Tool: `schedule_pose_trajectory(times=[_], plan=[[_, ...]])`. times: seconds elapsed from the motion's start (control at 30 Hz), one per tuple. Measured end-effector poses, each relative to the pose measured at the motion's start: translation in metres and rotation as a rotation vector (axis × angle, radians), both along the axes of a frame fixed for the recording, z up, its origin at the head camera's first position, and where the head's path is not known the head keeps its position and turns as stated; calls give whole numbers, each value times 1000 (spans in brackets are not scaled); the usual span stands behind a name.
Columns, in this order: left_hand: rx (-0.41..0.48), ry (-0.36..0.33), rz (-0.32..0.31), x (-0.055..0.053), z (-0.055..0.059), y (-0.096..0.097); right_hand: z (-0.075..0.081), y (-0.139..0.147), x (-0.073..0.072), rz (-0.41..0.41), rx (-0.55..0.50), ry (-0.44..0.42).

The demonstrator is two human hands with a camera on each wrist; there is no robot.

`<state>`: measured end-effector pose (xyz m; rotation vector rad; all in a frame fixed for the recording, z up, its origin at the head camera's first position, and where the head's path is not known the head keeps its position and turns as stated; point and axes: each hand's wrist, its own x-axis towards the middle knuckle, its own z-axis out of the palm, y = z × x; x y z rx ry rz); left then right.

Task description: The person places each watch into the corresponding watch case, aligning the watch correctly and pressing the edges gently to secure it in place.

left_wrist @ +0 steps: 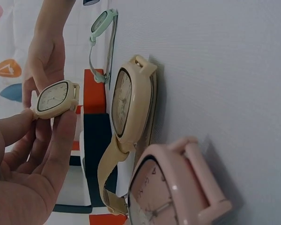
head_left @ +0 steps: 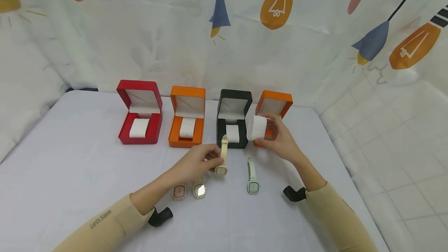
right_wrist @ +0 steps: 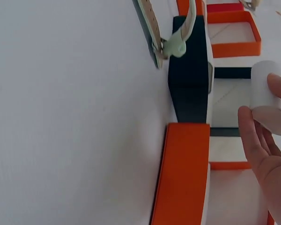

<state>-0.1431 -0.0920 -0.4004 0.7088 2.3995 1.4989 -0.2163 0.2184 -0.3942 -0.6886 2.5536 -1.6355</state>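
Observation:
In the head view my left hand (head_left: 203, 160) pinches a cream-yellow wristwatch (head_left: 224, 154) between thumb and fingers, its strap upright and its dial low. The left wrist view shows that watch's dial (left_wrist: 54, 99) face on. My right hand (head_left: 280, 139) grips a white watch cushion (head_left: 257, 127) above the right orange box (head_left: 276, 100), whose lid stands up. The cushion (right_wrist: 267, 89) appears between thumb and fingers in the right wrist view. On the table lie a pink watch (head_left: 179, 191), a yellowish watch (head_left: 199, 189) and a mint green watch (head_left: 253, 186).
A red box (head_left: 157, 129), another orange box (head_left: 172, 137) and a black box (head_left: 221, 127) stand lids up in a row at the back, each with a white cushion inside. A white cloth covers the table (head_left: 87, 166). A patterned curtain (head_left: 157, 30) hangs behind.

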Motion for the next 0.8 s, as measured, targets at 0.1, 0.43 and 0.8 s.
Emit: schedule_pose_trajectory(times=[0.1,0.43,0.8], plan=[[29,-30,11,-2,1,0,-1,-5,3,21,-20,-11],[59,-69,62,-10,8,-6,-2,-24,13,43,18,-12],[111,-91,57,-16,10,-9,-3,-35,20,97,102,-30]])
